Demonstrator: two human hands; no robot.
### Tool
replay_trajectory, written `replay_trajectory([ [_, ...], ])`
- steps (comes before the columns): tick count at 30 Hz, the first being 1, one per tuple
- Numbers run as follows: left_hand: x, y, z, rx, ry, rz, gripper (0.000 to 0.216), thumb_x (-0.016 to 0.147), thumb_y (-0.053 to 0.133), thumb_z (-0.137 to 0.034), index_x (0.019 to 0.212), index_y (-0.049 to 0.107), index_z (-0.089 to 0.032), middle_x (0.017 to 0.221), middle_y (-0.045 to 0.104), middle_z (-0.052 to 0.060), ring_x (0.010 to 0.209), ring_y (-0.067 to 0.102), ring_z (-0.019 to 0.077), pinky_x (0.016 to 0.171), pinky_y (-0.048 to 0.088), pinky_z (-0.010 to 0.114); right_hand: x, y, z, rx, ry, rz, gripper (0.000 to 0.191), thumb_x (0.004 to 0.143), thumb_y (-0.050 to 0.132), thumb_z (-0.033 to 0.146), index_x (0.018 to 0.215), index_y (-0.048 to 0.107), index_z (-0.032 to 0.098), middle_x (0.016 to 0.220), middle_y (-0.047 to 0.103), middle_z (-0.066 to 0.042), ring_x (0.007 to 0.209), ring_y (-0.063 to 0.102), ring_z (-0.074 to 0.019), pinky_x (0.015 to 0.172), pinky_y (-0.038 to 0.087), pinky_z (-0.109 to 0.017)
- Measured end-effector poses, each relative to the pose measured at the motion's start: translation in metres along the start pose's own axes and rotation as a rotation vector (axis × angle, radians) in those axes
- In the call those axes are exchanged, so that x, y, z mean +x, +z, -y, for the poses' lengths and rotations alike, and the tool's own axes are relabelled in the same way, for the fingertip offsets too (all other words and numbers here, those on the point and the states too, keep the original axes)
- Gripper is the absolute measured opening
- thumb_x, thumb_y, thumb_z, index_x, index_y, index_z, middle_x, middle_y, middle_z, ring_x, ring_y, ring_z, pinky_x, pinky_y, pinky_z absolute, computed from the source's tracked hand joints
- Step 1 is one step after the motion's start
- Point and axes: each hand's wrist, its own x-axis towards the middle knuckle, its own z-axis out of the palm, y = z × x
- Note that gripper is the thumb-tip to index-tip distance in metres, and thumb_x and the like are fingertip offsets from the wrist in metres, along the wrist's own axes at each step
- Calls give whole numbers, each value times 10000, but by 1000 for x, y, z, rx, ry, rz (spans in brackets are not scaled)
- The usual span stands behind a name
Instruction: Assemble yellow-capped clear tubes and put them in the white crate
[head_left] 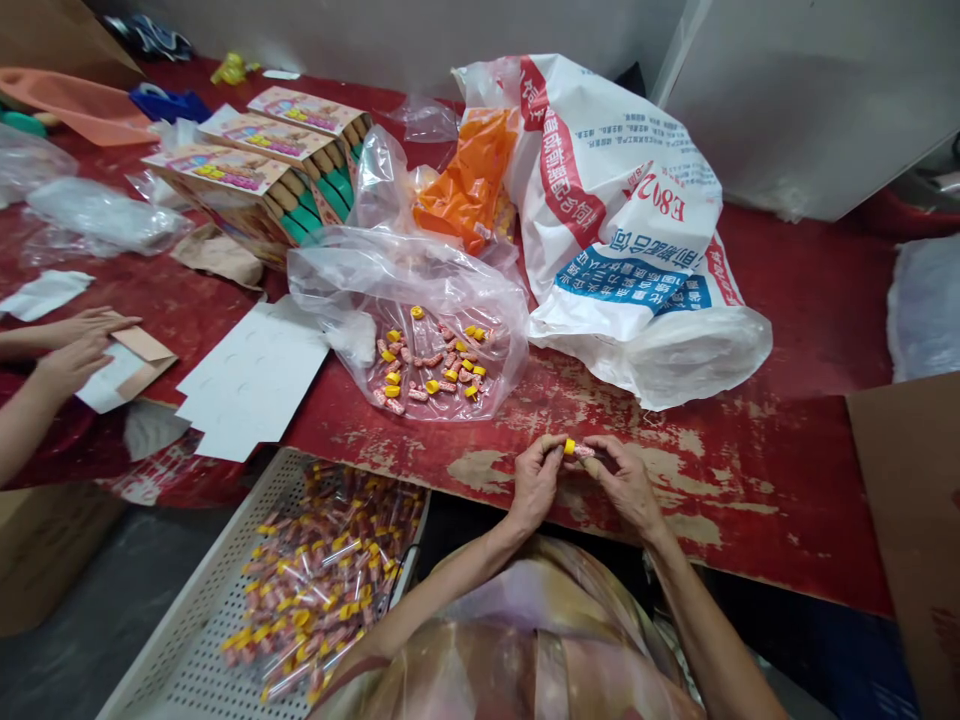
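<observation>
My left hand [536, 480] and my right hand [626, 482] meet at the near edge of the worn red table [750, 450]. Together they pinch a small pink tube with a yellow cap [576, 450]; the cap sits at the left fingertips, the pink body at the right ones. Just beyond the hands lies an open clear plastic bag [420, 320] with several loose pink tubes and yellow caps inside. Below the table edge at my left stands a white perforated crate [225, 590] holding several capped tubes wrapped in clear film.
A big white printed sack [622, 220] and an orange bag [469, 185] lie behind the clear bag. Printed display boxes [262, 170] stand at back left. White card sheets [251, 380] lie left of centre. Another person's hands [71, 345] fold card at far left. Brown cardboard [911, 500] stands at right.
</observation>
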Motion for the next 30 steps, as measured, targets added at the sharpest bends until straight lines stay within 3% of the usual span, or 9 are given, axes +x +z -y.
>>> replay_trajectory([
  [8, -9, 0, 8, 243, 213, 65, 291, 869, 467, -218, 1096, 644, -177, 996, 662, 65, 879, 622, 152, 798, 530, 284, -10, 15, 6, -323, -249, -172, 213, 925, 470, 284, 1064, 581, 167, 988, 602, -84, 910, 571, -178, 812, 463, -305],
  [15, -11, -2, 5, 353, 293, 76, 278, 862, 448, -154, 1071, 632, -155, 967, 672, 73, 859, 630, 154, 792, 520, 285, -14, 20, -1, -305, -256, -211, 196, 912, 491, 271, 1056, 590, 180, 1003, 610, -71, 925, 578, -175, 811, 472, -296],
  [19, -5, -3, 5, 406, 321, 127, 282, 853, 439, -120, 1062, 623, -159, 938, 673, 65, 841, 636, 150, 799, 533, 298, -8, 8, 3, -295, -211, -85, 184, 918, 501, 291, 1035, 595, 185, 971, 605, -55, 880, 578, -163, 756, 474, -271],
  [23, 4, -8, 9, 630, 405, 194, 325, 821, 448, -67, 1078, 627, -155, 1083, 630, 112, 1029, 606, 192, 924, 510, 359, 2, -11, 5, -590, -345, 79, 184, 950, 423, 261, 1018, 559, 156, 952, 577, -77, 865, 552, -177, 759, 448, -290],
  [26, 10, -18, 10, 725, 467, 101, 376, 786, 467, -42, 1127, 599, -133, 1253, 531, 154, 1190, 523, 231, 995, 472, 395, 8, -23, -2, -964, -289, 250, 224, 961, 353, 244, 919, 555, 154, 869, 545, -85, 759, 513, -188, 681, 413, -306],
  [30, 17, -38, 6, 680, 533, -35, 354, 819, 430, -45, 1117, 583, -160, 1103, 608, 101, 1058, 584, 177, 953, 491, 352, 8, -29, -13, -1229, -230, 401, 206, 895, 366, 122, 964, 557, 157, 929, 545, -113, 827, 507, -201, 739, 382, -318],
])
